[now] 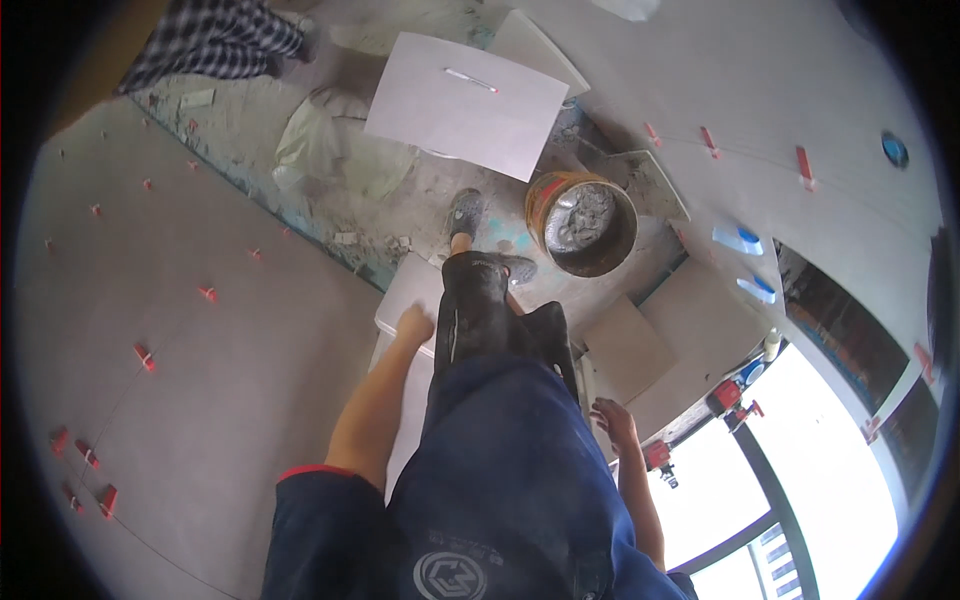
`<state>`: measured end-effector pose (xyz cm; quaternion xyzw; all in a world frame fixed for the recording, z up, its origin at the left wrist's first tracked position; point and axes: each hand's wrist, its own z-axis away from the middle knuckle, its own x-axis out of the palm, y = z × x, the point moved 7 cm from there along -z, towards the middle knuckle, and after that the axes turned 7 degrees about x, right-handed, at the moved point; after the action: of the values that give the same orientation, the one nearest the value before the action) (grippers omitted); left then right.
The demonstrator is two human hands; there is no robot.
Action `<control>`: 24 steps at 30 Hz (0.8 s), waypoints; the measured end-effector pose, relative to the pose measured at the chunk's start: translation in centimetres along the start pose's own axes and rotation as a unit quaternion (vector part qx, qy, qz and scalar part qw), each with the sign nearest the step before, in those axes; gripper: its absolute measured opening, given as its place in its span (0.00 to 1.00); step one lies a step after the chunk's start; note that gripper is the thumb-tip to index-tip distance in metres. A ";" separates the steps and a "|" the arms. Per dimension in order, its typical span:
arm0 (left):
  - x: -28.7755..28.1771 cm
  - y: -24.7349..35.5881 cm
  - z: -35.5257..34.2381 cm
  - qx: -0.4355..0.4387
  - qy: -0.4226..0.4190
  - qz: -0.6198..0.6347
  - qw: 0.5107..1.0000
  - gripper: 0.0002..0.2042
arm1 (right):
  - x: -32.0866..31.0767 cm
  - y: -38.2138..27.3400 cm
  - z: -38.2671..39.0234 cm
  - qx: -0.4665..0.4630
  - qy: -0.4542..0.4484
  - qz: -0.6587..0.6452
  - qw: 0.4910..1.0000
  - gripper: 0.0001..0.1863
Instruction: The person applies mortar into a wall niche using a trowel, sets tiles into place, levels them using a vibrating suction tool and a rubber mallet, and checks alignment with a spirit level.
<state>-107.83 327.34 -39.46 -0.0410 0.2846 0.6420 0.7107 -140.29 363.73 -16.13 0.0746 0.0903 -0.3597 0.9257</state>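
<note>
Head view shows a wide grey tiled floor [200,400] studded with red spacer clips [145,357], ending at a bare strip of rough mortar bed [300,200]. Beyond it lies a large pale tile [470,105] with a pencil-like stick [470,80] on it, and a bucket of grey mortar [582,222] stands beside the person's feet. A pale tile [408,300] is carried low in front of the legs. The left hand [413,325] is closed over its near left edge. The right hand [615,420] hangs open-fingered on the other side; whether it touches the tile I cannot tell, since the legs hide that edge. Held mainly from one side, the tile could tip or slip, and a foot could catch the bucket.
</note>
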 end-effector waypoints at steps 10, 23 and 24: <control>-5.6 -3.7 2.8 -0.003 -0.003 0.048 0.999 0.12 | 3.9 -6.4 2.1 -0.050 -0.004 0.143 0.988 0.16; -6.6 17.0 -4.7 0.273 -0.093 -0.011 0.957 0.13 | 0.0 -1.7 8.4 -0.272 0.158 0.077 0.946 0.14; -7.1 13.3 -6.6 0.378 -0.085 -0.167 0.907 0.15 | 0.0 -1.1 7.8 -0.261 0.151 0.074 0.951 0.15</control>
<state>-122.72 320.55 -37.60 0.2383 0.4333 0.3599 0.7911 -140.21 361.34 -8.57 -0.1092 0.3141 -0.2388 0.9123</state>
